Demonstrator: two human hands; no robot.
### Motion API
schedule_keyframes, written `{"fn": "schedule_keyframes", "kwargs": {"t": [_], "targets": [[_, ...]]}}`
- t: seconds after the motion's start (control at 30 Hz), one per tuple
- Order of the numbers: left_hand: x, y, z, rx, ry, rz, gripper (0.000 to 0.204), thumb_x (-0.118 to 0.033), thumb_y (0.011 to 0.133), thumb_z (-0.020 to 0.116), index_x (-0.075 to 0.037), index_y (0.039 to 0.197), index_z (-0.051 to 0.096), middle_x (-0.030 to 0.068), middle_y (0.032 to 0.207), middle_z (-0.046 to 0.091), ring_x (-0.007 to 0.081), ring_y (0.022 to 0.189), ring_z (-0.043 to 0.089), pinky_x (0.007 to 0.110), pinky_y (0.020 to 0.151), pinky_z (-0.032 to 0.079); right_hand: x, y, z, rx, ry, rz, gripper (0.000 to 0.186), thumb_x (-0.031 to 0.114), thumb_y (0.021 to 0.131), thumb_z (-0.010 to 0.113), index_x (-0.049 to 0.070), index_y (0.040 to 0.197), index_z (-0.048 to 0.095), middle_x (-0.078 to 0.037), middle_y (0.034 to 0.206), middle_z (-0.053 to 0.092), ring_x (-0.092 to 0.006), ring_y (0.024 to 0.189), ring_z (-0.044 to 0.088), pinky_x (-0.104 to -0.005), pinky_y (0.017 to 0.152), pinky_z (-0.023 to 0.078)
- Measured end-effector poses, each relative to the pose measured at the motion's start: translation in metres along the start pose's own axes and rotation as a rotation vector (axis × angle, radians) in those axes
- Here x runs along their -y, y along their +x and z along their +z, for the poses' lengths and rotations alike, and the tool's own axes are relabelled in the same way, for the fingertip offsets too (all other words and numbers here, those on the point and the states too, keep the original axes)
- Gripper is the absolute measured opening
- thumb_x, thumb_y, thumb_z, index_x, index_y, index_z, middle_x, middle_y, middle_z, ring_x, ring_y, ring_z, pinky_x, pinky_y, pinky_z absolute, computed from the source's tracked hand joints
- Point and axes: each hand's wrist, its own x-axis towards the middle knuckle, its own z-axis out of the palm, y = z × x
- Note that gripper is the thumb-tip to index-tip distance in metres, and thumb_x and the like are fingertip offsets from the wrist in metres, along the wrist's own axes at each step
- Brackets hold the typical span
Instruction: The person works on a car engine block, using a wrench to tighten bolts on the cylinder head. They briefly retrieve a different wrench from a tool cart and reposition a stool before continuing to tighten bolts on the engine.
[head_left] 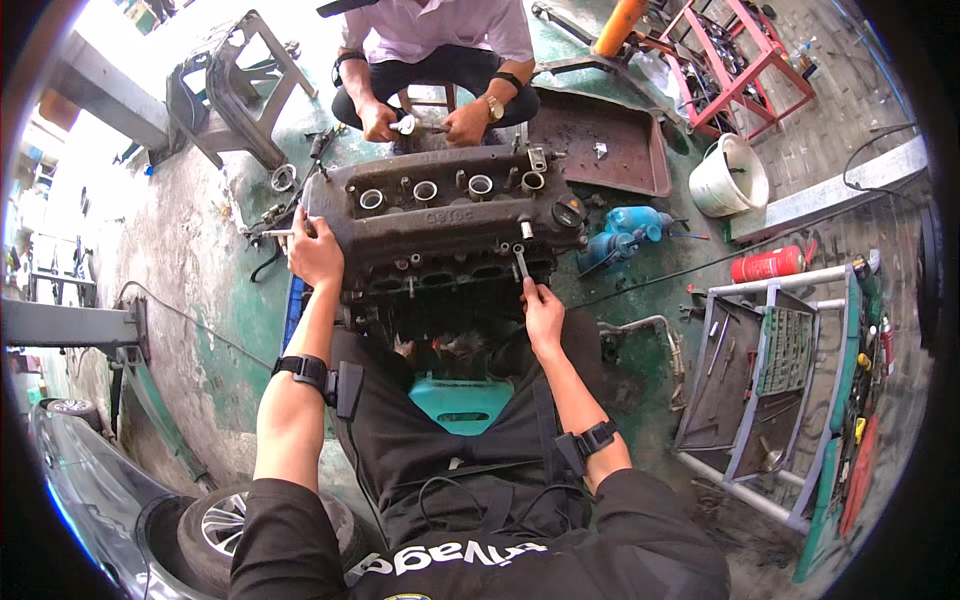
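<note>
A dirty brown engine [440, 215] with round holes along its top cover stands before my knees. Beside its left end my left hand [316, 255] has its fingers curled against the engine's edge. A short pale stick-like piece [275, 233] shows by those fingers; I cannot tell whether it is held. My right hand [543, 315] grips a wrench [522, 264], its ring end at the engine's near right side, below a black filler cap [568, 211]. Whether the ring sits on a bolt is too small to tell.
Across the engine sits another person [435, 60], hands [467, 122] around a small part. A brown tray [600, 140], blue bottles [625, 235] and a white bucket [728, 178] stand right, with a red extinguisher [768, 264] and tool cart [775, 370]. A car [110, 500] stands at lower left.
</note>
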Motion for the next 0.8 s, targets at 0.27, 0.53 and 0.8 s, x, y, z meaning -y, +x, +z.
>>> {"fn": "schedule_keyframes", "kwargs": {"t": [0.27, 0.53, 0.8], "targets": [[-0.001, -0.001, 0.000, -0.059, -0.037, 0.038, 0.038, -0.030, 0.085, 0.058, -0.016, 0.120, 0.065, 0.0161, 0.097, 0.068, 0.0345, 0.087, 0.064, 0.045, 0.077, 0.049, 0.007, -0.012, 0.004, -0.007, 0.095, 0.084, 0.044, 0.039, 0.097, 0.054, 0.003, 0.072, 0.055, 0.000, 0.057, 0.045, -0.0106, 0.054, 0.041, -0.0315, 0.053, 0.033], [0.002, -0.001, 0.003, -0.071, -0.047, 0.037, 0.036, -0.031, 0.086, 0.057, -0.016, 0.118, 0.066, 0.0153, 0.094, 0.068, 0.0339, 0.084, 0.065, 0.045, 0.076, 0.049, 0.005, -0.005, -0.002, -0.098, -0.167, -0.096, 0.045, 0.037, 0.095, 0.059, 0.000, 0.070, 0.053, -0.004, 0.055, 0.044, -0.0119, 0.054, 0.040, -0.0324, 0.053, 0.034], [0.002, -0.001, 0.003, -0.046, -0.056, 0.029, 0.038, -0.032, 0.085, 0.058, -0.017, 0.119, 0.065, 0.0149, 0.095, 0.068, 0.0333, 0.085, 0.065, 0.045, 0.077, 0.049, 0.085, 0.046, -0.075, 0.053, -0.925, -0.418, 0.041, 0.052, 0.080, 0.067, 0.011, 0.073, 0.071, -0.014, 0.064, 0.065, -0.0349, 0.066, 0.066, -0.0447, 0.059, 0.050]]}}
